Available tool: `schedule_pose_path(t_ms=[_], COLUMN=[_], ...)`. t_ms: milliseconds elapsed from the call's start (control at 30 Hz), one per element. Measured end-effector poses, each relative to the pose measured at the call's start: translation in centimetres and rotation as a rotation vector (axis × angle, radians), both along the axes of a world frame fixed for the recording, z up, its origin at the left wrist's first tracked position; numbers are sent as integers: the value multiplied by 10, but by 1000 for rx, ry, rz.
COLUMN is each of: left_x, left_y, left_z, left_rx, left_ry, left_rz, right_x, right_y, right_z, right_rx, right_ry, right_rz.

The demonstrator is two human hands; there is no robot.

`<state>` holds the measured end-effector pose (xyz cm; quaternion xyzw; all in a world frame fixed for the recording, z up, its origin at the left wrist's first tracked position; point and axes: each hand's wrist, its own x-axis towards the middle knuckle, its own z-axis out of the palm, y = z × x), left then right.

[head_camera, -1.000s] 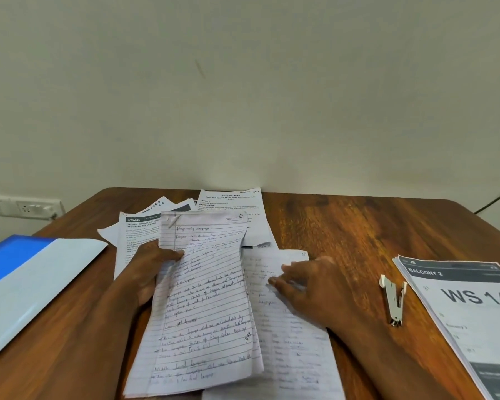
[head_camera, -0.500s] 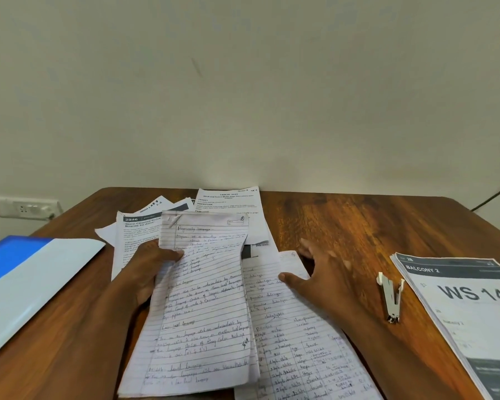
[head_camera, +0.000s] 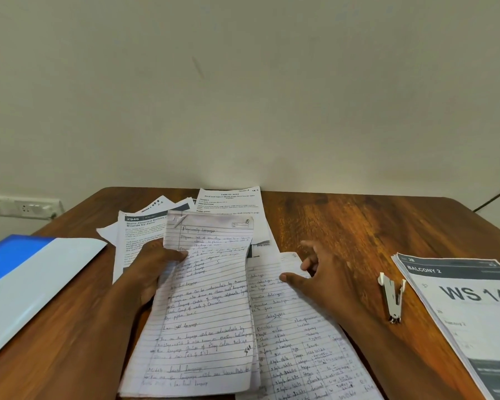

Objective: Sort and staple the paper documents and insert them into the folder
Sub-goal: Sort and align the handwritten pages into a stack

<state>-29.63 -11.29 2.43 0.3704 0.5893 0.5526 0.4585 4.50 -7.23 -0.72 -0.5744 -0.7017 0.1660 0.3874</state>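
Head view: the left hand (head_camera: pixel 153 272) grips a bundle of lined, handwritten white sheets (head_camera: pixel 202 307) at its left edge, thumb on top near the upper part and fingers curled beneath, so the bundle runs down and to the right of the grip, over the brown wooden table (head_camera: pixel 344 226). The right hand (head_camera: pixel 324 281) lies just beside it on a second lined handwritten sheet (head_camera: pixel 300 342), thumb pressing the paper and fingers spread and loosely straight at the sheet's upper right corner, holding nothing. Behind the bundle lie scattered printed white pages (head_camera: pixel 228 203). A blue and white plastic folder (head_camera: pixel 26 284) lies at the left edge, well apart from both hands. A small metal stapler (head_camera: pixel 392 298) rests right of the right hand, just beside a printed stack marked WS 14 (head_camera: pixel 468 313).
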Motion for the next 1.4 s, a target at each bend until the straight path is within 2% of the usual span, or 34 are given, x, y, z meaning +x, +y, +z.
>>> schedule_pose_path(t_ms=[167, 633, 900, 1400], left_x=[-2, 0, 2, 10], left_y=[1, -1, -2, -7], left_z=[-1, 0, 2, 6], left_rx=[-5, -1, -18, 33], left_ry=[9, 43, 43, -27], left_rz=[-14, -20, -27, -50], right_x=[-2, -3, 3, 3], right_y=[-1, -5, -5, -3], right_z=[-1, 1, 13, 12], right_rx=[-6, -20, 53, 90], right_ry=[-40, 164, 442, 485], right_rz=[24, 113, 73, 46])
